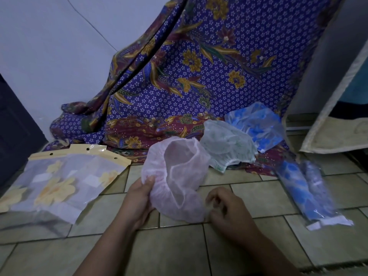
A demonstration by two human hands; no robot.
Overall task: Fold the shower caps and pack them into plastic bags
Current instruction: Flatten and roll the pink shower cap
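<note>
Over the tiled floor [179, 248], just off the front hem of the batik cloth [199, 66], we have the pink shower cap [179, 176] held up, opening toward the camera.

- Left hand [137, 200]: thumb and fingers pinching the gathered elastic rim on the cap's left side.
- Right hand [229, 212]: fingers curled in on the lower right rim, pinching thin film. Some blur there, so we can't read the exact finger placement.

Handling, as we judge it:
- Near weightless, fully limp, no shape of its own. It balloons and traps air.
- Film looks slick, so folds will likely spring open unless pressed flat on the tiles.
- The elastic rim is the only part with any body. Best to hold there, at two opposite points, pull taut, then lay flat and push the air out.
- Tear risk is low but real if we yank film against elastic.

Other stock:
- Green-print cap [227, 146] and blue cap [258, 124] lie unfolded at the cloth's front right edge, touching each other.
- One bagged blue cap [306, 190] sits on the floor's right side.
- Empty bags [59, 180] with yellow-flower headers sit on the left side, within reach.
</note>
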